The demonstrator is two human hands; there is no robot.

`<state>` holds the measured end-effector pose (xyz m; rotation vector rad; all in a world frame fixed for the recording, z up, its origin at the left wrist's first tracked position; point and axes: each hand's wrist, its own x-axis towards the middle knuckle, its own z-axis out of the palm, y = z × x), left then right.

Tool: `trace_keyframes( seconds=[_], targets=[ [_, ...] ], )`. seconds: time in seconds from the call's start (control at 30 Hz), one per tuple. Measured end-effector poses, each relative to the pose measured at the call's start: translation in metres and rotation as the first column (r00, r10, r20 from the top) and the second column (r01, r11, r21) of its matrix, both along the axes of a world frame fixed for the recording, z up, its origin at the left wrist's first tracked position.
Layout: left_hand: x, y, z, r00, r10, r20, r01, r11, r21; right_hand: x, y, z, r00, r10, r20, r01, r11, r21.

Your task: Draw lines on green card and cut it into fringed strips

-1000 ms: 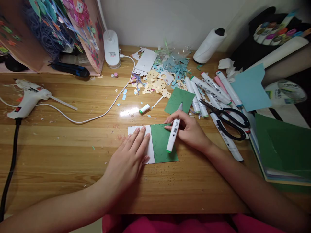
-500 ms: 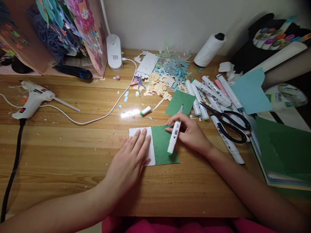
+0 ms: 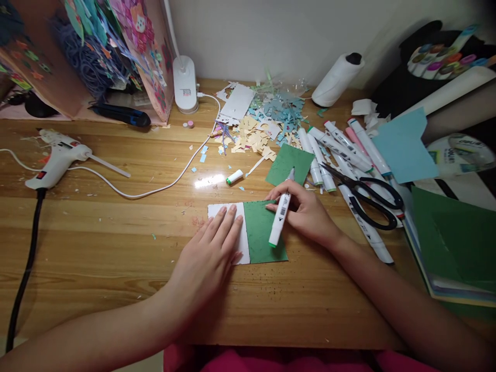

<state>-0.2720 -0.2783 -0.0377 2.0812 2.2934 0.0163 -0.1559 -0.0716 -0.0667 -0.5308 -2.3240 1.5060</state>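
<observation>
My left hand (image 3: 213,240) lies flat, fingers stretched, on a white card (image 3: 242,243) that adjoins or partly overlaps a green piece of paper (image 3: 259,237). In my right hand (image 3: 306,209) is a white marker (image 3: 280,217) with a green end; its tip points away from me, uncapped. The fingertips of that hand touch the green paper's far edge. Beyond it lies a second green square (image 3: 290,163). A white cap with a green rim (image 3: 234,177) rests on the table just past the card.
Black-handled scissors (image 3: 366,199) lie over several loose markers (image 3: 364,227) at right. Paper scraps (image 3: 258,134) heap near the wall. A glue gun (image 3: 58,155), a lamp base (image 3: 185,88) and its white cable (image 3: 170,183) occupy the left. Green sheets (image 3: 457,237) are stacked far right.
The whole view has shifted slightly, so everything sits a little further right. Both hands, the marker and the papers keep the same places relative to one another.
</observation>
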Motion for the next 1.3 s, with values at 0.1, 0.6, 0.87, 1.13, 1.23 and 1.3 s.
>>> trace_keyframes(
  seconds=[0.1, 0.6, 0.87, 1.13, 1.23, 1.3],
  targets=[
    [-0.002, 0.002, 0.0, 1.0, -0.022, -0.014, 0.023, 0.999, 0.03, 0.0, 0.0, 0.0, 1.0, 0.002, 0.0, -0.002, 1.0, -0.002],
    [-0.012, 0.012, -0.002, 0.996, -0.044, 0.076, 0.033, 0.99, 0.139, 0.001, -0.001, -0.001, 1.0, 0.002, 0.003, -0.002, 1.0, 0.022],
    [-0.012, 0.012, -0.005, 0.997, -0.073, 0.008, 0.07, 0.984, 0.162, 0.002, -0.009, 0.011, 0.982, -0.062, -0.178, 0.115, 0.945, 0.307],
    [-0.007, 0.012, -0.009, 0.986, -0.083, -0.142, 0.106, 0.98, 0.166, 0.003, -0.031, 0.016, 0.971, -0.107, -0.214, 0.106, 0.994, -0.017],
    [-0.008, 0.012, -0.008, 0.982, -0.088, -0.166, 0.113, 0.983, 0.148, 0.0, -0.031, 0.016, 0.984, -0.124, -0.13, 0.131, 0.99, 0.051],
    [-0.008, 0.012, -0.007, 0.981, -0.094, -0.168, 0.117, 0.984, 0.132, -0.002, -0.03, 0.017, 0.982, -0.139, -0.13, 0.149, 0.986, 0.07]
  ],
)
